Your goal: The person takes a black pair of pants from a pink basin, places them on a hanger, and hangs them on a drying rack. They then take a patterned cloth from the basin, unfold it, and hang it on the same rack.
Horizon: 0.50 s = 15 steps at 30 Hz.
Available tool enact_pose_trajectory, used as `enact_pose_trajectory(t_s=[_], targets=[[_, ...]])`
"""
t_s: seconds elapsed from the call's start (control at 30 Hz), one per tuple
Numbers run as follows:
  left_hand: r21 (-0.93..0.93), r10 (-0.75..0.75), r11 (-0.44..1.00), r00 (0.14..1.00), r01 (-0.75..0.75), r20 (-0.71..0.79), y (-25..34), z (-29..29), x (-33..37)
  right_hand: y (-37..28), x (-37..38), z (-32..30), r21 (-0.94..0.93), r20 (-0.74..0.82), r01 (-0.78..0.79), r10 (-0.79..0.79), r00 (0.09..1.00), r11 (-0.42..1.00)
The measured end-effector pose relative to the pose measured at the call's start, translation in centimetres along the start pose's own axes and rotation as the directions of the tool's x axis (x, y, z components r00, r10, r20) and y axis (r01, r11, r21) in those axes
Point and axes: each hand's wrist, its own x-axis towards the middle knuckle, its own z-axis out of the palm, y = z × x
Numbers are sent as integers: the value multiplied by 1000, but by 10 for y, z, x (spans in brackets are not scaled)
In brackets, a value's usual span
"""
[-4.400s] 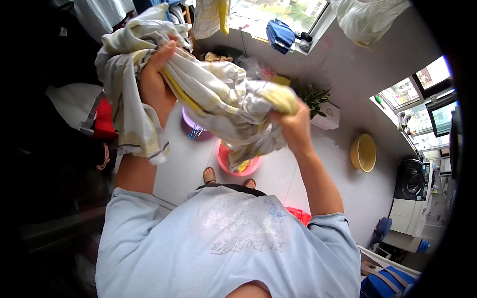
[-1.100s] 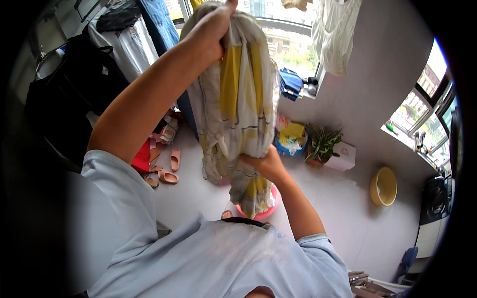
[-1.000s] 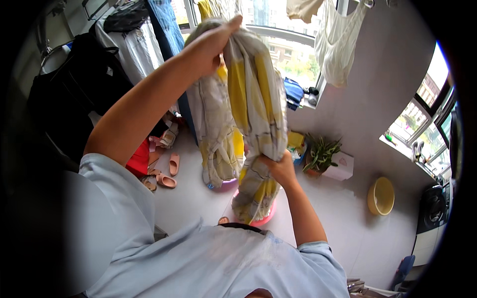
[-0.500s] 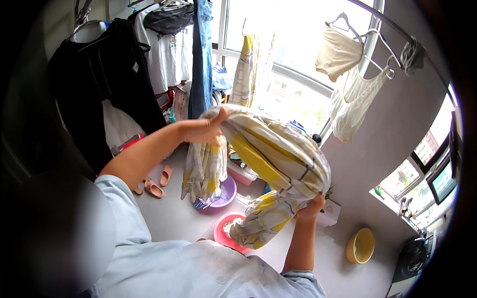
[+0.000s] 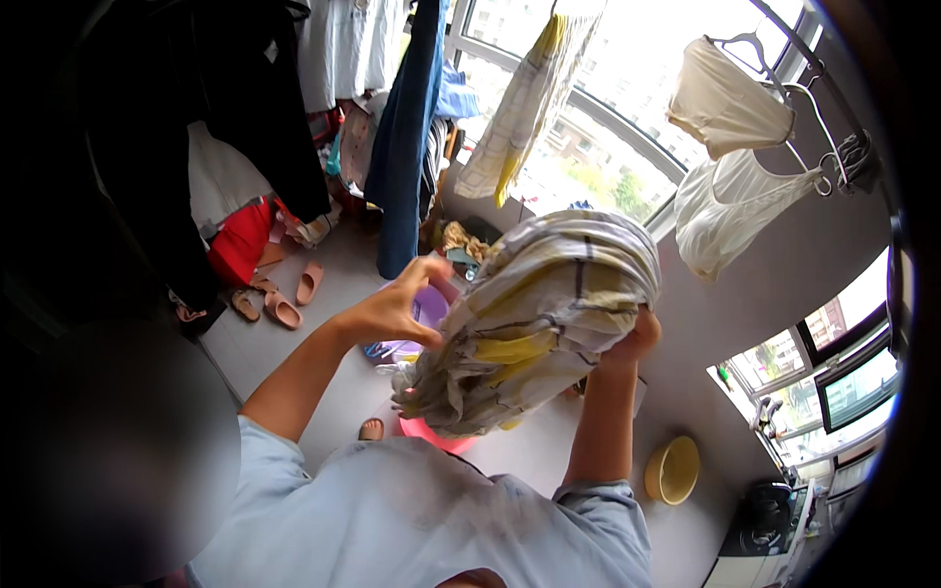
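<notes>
A large bunched cloth (image 5: 549, 314), white and grey with yellow patches and dark lines, hangs in front of me like a folded bed sheet. My right hand (image 5: 637, 338) is closed on its right side, with the fingertips partly hidden in the folds. At the cloth's left edge is my left hand (image 5: 404, 306), open, thumb and fingers spread wide. Its thumb tip comes close to the fabric; whether it touches I cannot tell. Below the cloth, a pink basin (image 5: 441, 434) is mostly covered by it. Behind my left hand stands a purple basin (image 5: 429, 309), partly hidden.
Black clothes (image 5: 137, 167) and blue jeans (image 5: 404, 157) hang at the left. A similar patterned cloth (image 5: 529, 108) hangs before the window. White tops (image 5: 735, 211) hang on the right. On the floor are pink slippers (image 5: 284, 311) and a yellow basin (image 5: 672, 470).
My left hand has let go of the cloth and opened beside it. The cloth, stretched between both hands before, is now gathered into a bunch at my right hand. The view has shifted.
</notes>
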Motion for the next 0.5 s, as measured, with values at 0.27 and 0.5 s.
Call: enact_pose_trajectory(t_s=[0.27, 0.5], targets=[[-306, -77, 942, 975, 140, 208, 35, 30, 67, -7, 7, 7, -428, -166, -83, 12, 986, 900], [-467, -106, 882, 993, 67, -58, 76, -32, 100, -51, 13, 10, -495, -251, -450, 373, 893, 743]])
